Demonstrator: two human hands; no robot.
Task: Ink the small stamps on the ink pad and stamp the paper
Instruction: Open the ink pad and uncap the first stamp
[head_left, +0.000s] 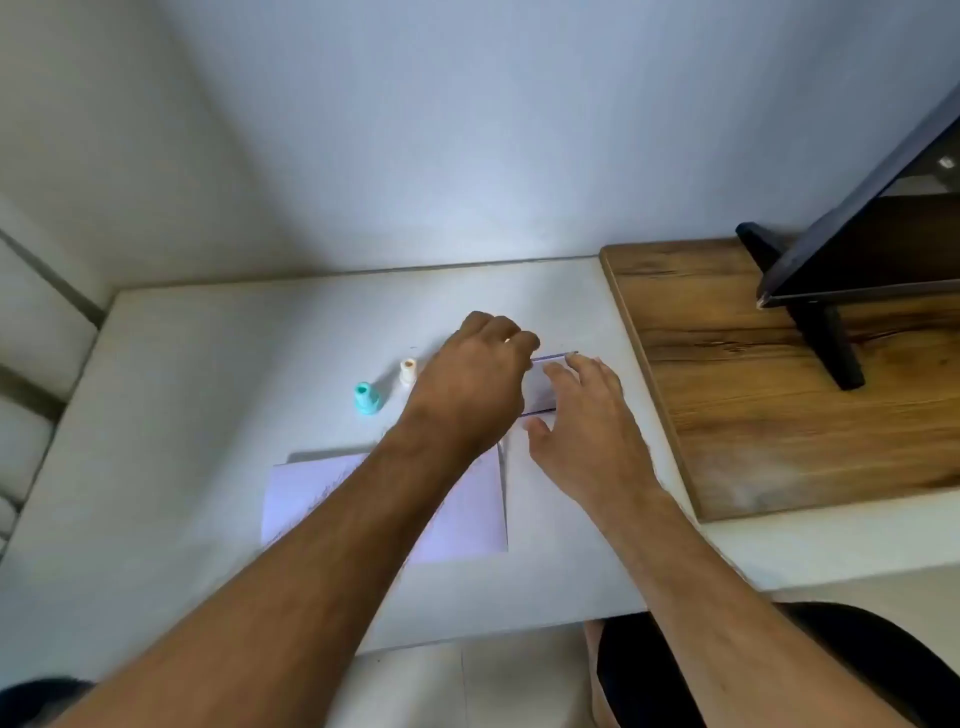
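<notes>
Left hand (475, 379) curled over ink pad (540, 387), grasp hidden; right hand (582, 421) being spread loose, fingers touching pad; teal stamp (366, 399) and white stamp (408, 371) being left upright nearby.

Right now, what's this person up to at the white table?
A person is reaching with both hands to a flat ink pad at the back of the white table. The left hand is curled over its edge; the right hand rests spread on it. A teal stamp and a cream stamp stand untouched beside it; the pale paper sheet waits nearer.

Two stamps (387, 385) behind paper (467, 514)
</notes>
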